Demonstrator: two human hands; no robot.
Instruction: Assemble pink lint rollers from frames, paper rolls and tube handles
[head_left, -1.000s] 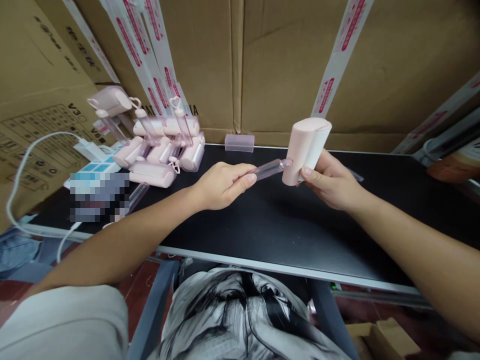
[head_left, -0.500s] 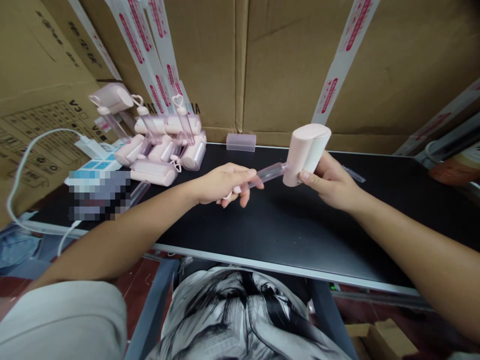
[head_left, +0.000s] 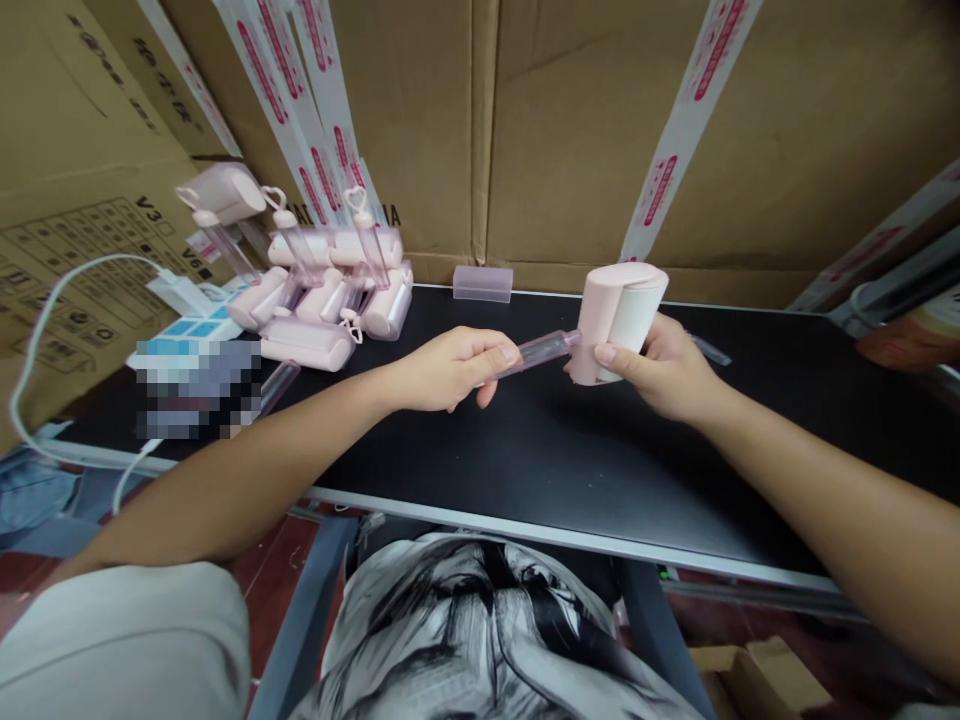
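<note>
My right hand (head_left: pixel 675 370) is closed round the oval pink-and-white head of a lint roller (head_left: pixel 600 320), with the thumb pressed on its near side. A clear pinkish handle (head_left: pixel 546 349) sticks out of the head to the left. My left hand (head_left: pixel 457 368) grips that handle, fingers wrapped round its far end, so the tip is hidden. The head is held up over the black tabletop, slightly tilted. Some of my right fingers are hidden behind it.
Several similar pink rollers (head_left: pixel 322 300) with clear handles are piled at the left. A power strip (head_left: pixel 184 338) with a white cable and a blurred-out item stand before them. A small clear pink box (head_left: pixel 483 284) lies at the back, against a cardboard wall (head_left: pixel 570 140). A clear strip (head_left: pixel 711 349) lies behind my right hand.
The roller head has come down a little and turned slightly, so more of its white side shows. My left fingers have closed further round the handle, covering its end.
</note>
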